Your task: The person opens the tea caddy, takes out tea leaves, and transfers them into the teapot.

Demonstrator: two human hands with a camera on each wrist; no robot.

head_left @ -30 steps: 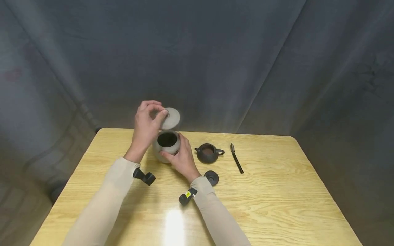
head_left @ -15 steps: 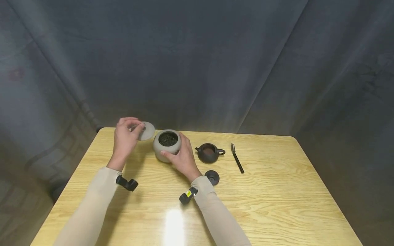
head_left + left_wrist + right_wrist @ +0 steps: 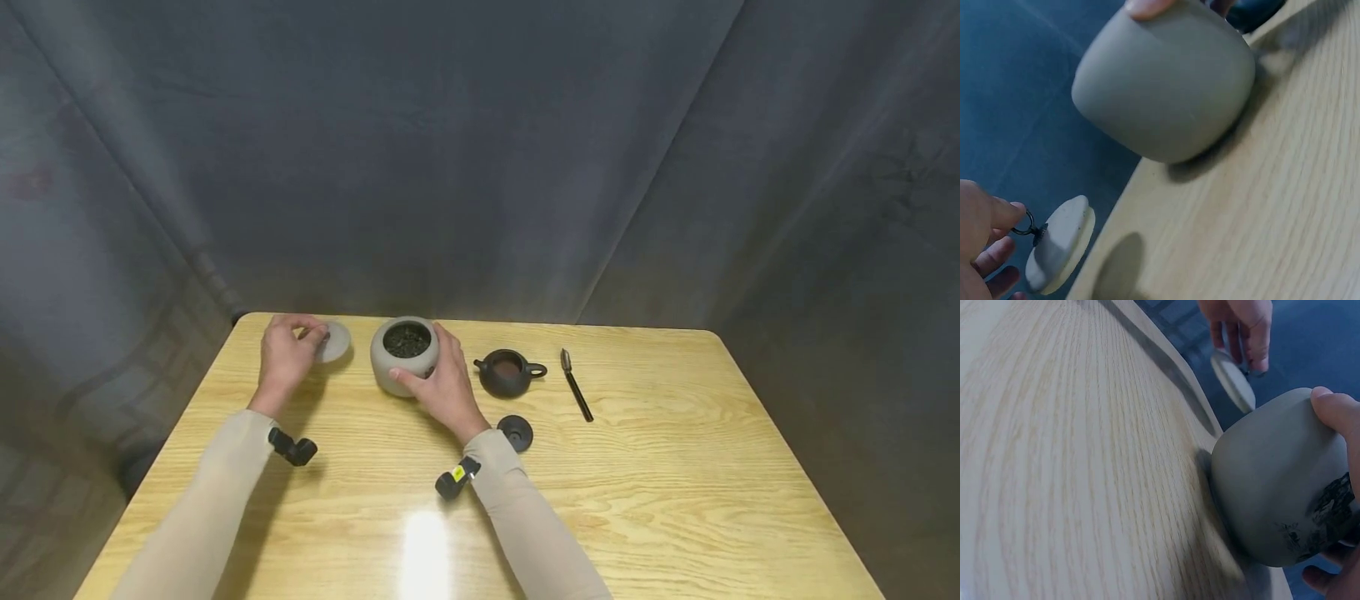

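My left hand (image 3: 288,354) pinches a pale grey jar lid (image 3: 335,343) by the small dark metal ring (image 3: 1027,224) on its top. The lid hangs tilted above the table's far left part, and its shadow falls apart from it in the left wrist view. Right of it stands the round grey jar (image 3: 392,367), its mouth uncovered and dark leaves (image 3: 406,340) showing inside. My right hand (image 3: 450,392) grips the jar's right side, thumb on the front. The right wrist view shows a dark ink-like pattern (image 3: 1335,500) on the jar's wall.
Right of the jar is a small dark teapot (image 3: 495,385) without its lid. The dark teapot lid (image 3: 515,433) lies nearer, beside the right sleeve. A black-handled tool (image 3: 577,392) with a pointed metal head lies farther right. The table's back edge (image 3: 637,328) runs close behind the jar.
My left hand has carried the jar lid from over the jar to the left and downward. The leaves inside now show clearly. My right hand and the jar have stayed in place.
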